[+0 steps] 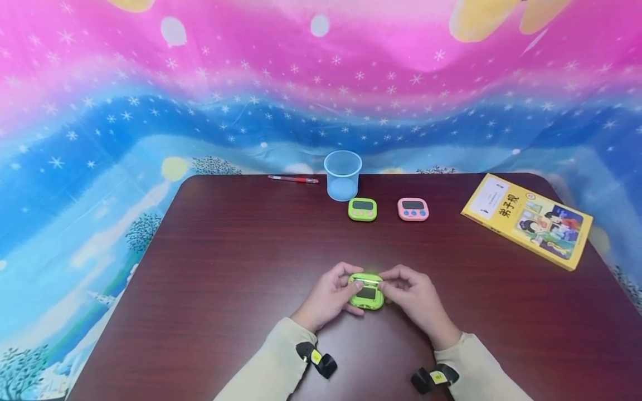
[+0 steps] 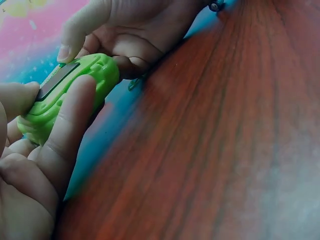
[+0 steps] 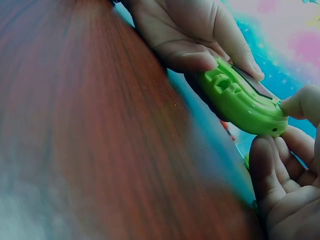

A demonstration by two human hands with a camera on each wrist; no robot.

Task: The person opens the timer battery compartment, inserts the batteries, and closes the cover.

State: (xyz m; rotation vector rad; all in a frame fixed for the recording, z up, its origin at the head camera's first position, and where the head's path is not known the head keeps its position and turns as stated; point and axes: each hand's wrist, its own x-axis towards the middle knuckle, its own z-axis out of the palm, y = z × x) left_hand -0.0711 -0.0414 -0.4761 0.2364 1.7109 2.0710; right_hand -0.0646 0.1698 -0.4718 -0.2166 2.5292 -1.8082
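Observation:
A green digital timer (image 1: 368,293) is held off the table between both hands, its back with a dark panel facing up. A shiny, silvery strip, perhaps a battery, shows along its upper part in the head view. My left hand (image 1: 326,295) grips the timer's left side, thumb on the upper face and fingers around the edge. On the other side, my right hand (image 1: 418,298) pinches the top right corner between thumb and fingers. Both wrist views show the green casing (image 2: 102,75) at an angle, with notches along one edge (image 3: 222,82).
Beyond the hands lie another green timer (image 1: 362,210) and a pink timer (image 1: 413,209), screens up. A translucent blue cup (image 1: 343,178) stands behind them, a red pen (image 1: 293,179) to its left. A yellow book (image 1: 526,220) lies at the right of the brown table (image 1: 225,245).

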